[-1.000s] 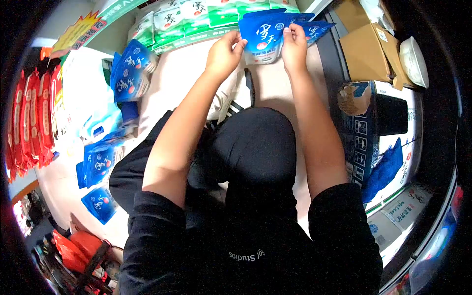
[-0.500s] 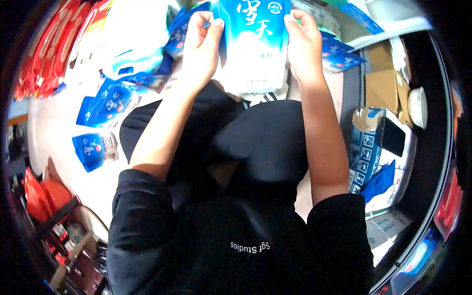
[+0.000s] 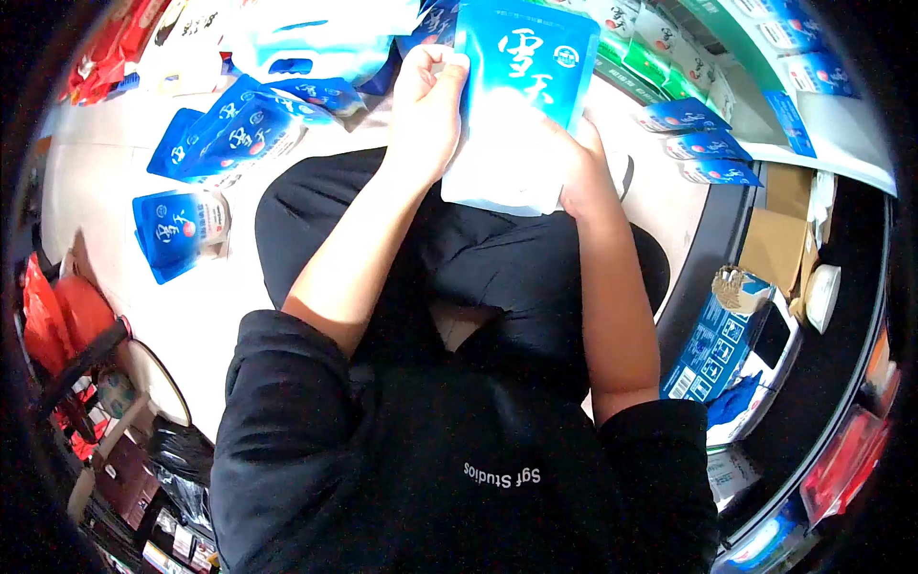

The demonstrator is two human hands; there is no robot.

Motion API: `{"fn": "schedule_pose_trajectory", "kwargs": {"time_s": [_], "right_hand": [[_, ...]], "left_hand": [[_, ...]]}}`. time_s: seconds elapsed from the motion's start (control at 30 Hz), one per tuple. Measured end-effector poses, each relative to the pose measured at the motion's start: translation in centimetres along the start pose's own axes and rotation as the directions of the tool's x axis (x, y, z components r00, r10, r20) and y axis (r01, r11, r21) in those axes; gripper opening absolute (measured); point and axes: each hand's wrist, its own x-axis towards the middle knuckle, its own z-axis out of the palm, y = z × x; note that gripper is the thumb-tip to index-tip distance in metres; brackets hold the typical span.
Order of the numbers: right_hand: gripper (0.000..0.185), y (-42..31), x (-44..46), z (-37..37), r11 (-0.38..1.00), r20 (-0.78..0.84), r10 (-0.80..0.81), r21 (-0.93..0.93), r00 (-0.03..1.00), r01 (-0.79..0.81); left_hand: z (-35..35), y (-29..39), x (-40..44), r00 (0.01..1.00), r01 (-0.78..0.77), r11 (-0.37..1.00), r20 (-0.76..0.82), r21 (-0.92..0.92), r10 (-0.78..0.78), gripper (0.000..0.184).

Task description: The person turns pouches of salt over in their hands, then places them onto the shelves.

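One blue pouch (image 3: 502, 117), gripped by our left hand (image 3: 430, 113) and right hand (image 3: 580, 174); near half's print lost in glare.

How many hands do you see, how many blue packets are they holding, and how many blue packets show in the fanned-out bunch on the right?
Bare hands (left hand, right hand): 2
Held glossy blue-and-white flat pouch: 1
Fanned blue-and-white flat pouches, visible ones: 3
Total: 6
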Motion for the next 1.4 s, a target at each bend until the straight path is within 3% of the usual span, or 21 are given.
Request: {"fn": "schedule_pose_trajectory", "kwargs": {"time_s": [0.07, 0.23, 0.3, 0.47, 0.6, 1.0, 1.2, 1.27, 1.4], "right_hand": [[0.026, -0.4, 0.3, 0.1, 1.000, -0.065, 0.003, -0.017, 0.998, -0.004], [0.028, -0.3, 1.2, -0.3, 0.999, -0.035, -0.013, 0.052, 0.999, 0.014], [0.028, -0.3, 1.3, -0.5, 0.999, -0.028, -0.028, 0.038, 0.999, 0.029], [0.029, -0.5, 1.0, -0.8, 0.993, 0.006, -0.087, -0.086, 0.996, 0.087], [0.029, -0.5, 0.9, -0.5, 0.991, 0.044, -0.123, -0.040, 0.991, 0.125], [0.026, -0.3, 0.9, -0.9, 0.976, 0.069, -0.145, -0.153, 0.987, 0.154], [0.028, -0.6, 0.9, -0.6, 0.986, 0.038, -0.109, -0.123, 0.993, 0.113], [0.033, -1.2, 0.7, 0.1, 0.997, -0.003, -0.008, 0.080, 1.000, 0.008], [0.041, -1.0, 1.0, -0.3, 0.994, -0.039, 0.042, 0.100, 0.998, -0.038]], "left_hand": [[0.3, 0.0, 0.2, 0.988, 0.103, 0.994, -0.121, 0.037, -0.098, 0.006], [0.3, -0.4, 0.5, 0.961, 0.218, 0.973, -0.161, -0.070, -0.227, 0.020], [0.5, -0.5, 0.5, 0.931, 0.273, 0.941, -0.191, -0.200, -0.311, 0.025], [1.3, 0.7, -0.2, 0.941, 0.292, 0.951, -0.144, -0.101, -0.305, 0.027], [1.2, 0.6, -0.1, 0.932, 0.328, 0.940, -0.128, -0.097, -0.338, 0.028], [1.6, 1.0, -0.4, 0.941, 0.304, 0.952, -0.146, -0.020, -0.304, 0.028], [1.5, 0.8, -0.4, 0.948, 0.273, 0.961, -0.160, -0.043, -0.277, 0.028], [1.5, 0.7, -0.4, 0.947, 0.272, 0.962, -0.167, -0.040, -0.274, 0.029], [1.4, 0.6, -0.4, 0.944, 0.279, 0.959, -0.169, -0.043, -0.282, 0.030]]}}
